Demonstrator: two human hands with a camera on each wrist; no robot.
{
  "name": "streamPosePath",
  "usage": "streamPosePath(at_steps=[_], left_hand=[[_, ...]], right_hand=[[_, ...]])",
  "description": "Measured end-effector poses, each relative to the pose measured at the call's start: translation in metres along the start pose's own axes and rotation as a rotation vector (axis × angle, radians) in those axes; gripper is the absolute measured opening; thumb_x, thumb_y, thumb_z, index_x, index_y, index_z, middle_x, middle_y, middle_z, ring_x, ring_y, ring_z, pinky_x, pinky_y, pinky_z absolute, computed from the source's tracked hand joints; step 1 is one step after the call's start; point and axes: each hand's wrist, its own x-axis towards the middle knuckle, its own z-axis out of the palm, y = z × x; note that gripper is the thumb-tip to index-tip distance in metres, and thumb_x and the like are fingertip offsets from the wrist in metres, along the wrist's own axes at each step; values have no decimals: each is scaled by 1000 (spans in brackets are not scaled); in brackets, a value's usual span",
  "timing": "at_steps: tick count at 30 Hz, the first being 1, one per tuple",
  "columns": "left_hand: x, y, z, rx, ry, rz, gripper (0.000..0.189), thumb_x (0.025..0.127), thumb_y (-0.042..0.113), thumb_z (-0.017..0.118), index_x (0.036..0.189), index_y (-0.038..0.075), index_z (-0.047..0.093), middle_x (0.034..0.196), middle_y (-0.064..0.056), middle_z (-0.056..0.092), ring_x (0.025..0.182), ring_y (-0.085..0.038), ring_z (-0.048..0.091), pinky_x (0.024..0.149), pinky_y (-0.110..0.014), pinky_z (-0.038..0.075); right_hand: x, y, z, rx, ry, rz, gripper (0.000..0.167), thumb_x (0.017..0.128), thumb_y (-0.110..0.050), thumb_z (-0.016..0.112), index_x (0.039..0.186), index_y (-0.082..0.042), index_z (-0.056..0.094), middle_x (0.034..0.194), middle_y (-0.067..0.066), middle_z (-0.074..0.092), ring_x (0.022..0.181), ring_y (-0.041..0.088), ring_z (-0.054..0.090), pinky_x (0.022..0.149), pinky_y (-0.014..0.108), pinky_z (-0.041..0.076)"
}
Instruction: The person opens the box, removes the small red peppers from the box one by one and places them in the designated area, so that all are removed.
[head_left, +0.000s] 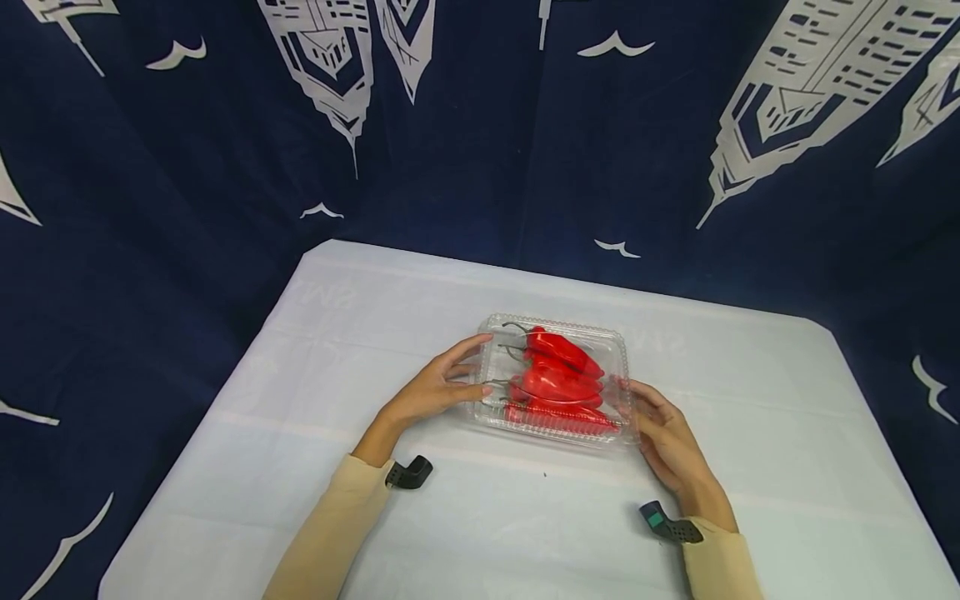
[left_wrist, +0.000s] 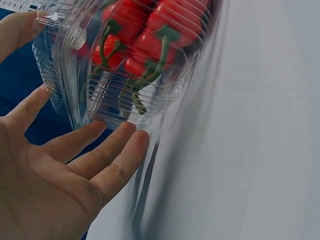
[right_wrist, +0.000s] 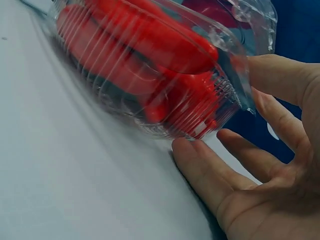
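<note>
A clear plastic clamshell box [head_left: 615, 346] lies on the white-covered table with several shiny red peppers [head_left: 558, 383] inside. Their green stems [left_wrist: 165, 55] point to the left end of the box. At that end my left hand [head_left: 431, 387] is spread, with fingertips [left_wrist: 130, 131] right at the ribbed side and thumb up by the rim. My right hand [head_left: 671, 437] is at the opposite end, its thumb near the rim and its other fingertips [right_wrist: 182, 145] low against the side. Both hands have fairly straight fingers. The clear lid [right_wrist: 260, 25] covers the peppers in the head view.
The table [head_left: 315, 350] has a white cover with faint creases and a tiny dark speck in front of the box. A dark blue cloth [head_left: 465, 192] with white building and bird prints hangs behind and beside it. Black bands [head_left: 410, 472] are on both wrists.
</note>
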Motion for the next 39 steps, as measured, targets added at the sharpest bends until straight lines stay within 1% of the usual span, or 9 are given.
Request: streamPosePath(at_steps=[5, 9, 13, 17, 21, 25, 31, 35, 39], left_hand=[[0, 1, 1, -12, 15, -8, 80, 90, 18, 75, 155, 38, 32, 163, -4, 28, 143, -37, 39, 111, -55, 41], [0, 1, 2, -40, 32, -15, 88, 90, 17, 75, 158, 36, 23, 161, -11, 31, 142, -36, 41, 110, -55, 41], [0, 1, 3, -62, 43, -28, 90, 89, 15, 75, 158, 34, 20, 161, -12, 32, 141, -34, 41, 111, -54, 40], [-1, 2, 2, -75, 41, -39, 90, 89, 15, 75, 158, 34, 20, 161, -11, 32, 141, -33, 42, 109, -52, 43], [-2, 0, -1, -74, 44, -35, 86, 91, 17, 74, 158, 33, 22, 161, -11, 33, 140, -33, 45, 107, -53, 45], [-4, -2, -5, -76, 58, -29, 78, 93, 18, 72, 156, 30, 28, 158, -10, 39, 136, -33, 49, 106, -54, 45], [-3, -5, -8, -108, 54, 8, 70, 93, 13, 70, 154, 19, 35, 154, -11, 43, 131, -35, 53, 107, -49, 46], [-3, -7, -9, -184, 32, 1, 67, 94, 9, 68, 152, 15, 36, 156, -12, 41, 129, -35, 53, 101, -40, 50], [-2, -9, -9, -261, 29, -38, 64, 94, 10, 66, 151, 14, 38, 157, -10, 39, 128, -31, 54, 95, -35, 52]], right_hand=[[-1, 1, 1, 18, -8, -17, 45, 100, 2, 53, 142, -14, 53, 130, -7, 64, 112, 6, 65, 92, 20, 54], [-2, 0, 1, 22, -9, -15, 45, 100, 1, 54, 141, -16, 53, 130, -8, 65, 112, 6, 66, 92, 21, 54], [-2, 0, 1, 31, -8, -13, 44, 100, 2, 54, 139, -19, 55, 129, -9, 65, 112, 6, 66, 92, 21, 54], [-1, 0, 1, 44, -17, -25, 44, 100, 3, 53, 138, -19, 56, 129, -9, 65, 112, 5, 66, 92, 20, 54], [-1, 1, 1, 55, -32, -36, 44, 100, 3, 51, 139, -17, 54, 131, -7, 64, 113, 6, 65, 93, 21, 54], [-1, 2, 2, 56, -37, -34, 45, 100, 3, 51, 140, -17, 53, 133, -4, 63, 114, 8, 66, 93, 22, 54], [-2, 4, 1, 51, -30, -34, 45, 100, 2, 52, 140, -18, 53, 133, -4, 63, 115, 8, 66, 93, 22, 54], [-3, 5, 0, 51, -36, -40, 45, 100, 3, 52, 141, -17, 52, 133, -5, 63, 116, 8, 65, 93, 22, 54], [-3, 4, 0, 50, -31, -32, 46, 100, 3, 53, 141, -17, 52, 134, -5, 63, 116, 9, 65, 94, 22, 54]])
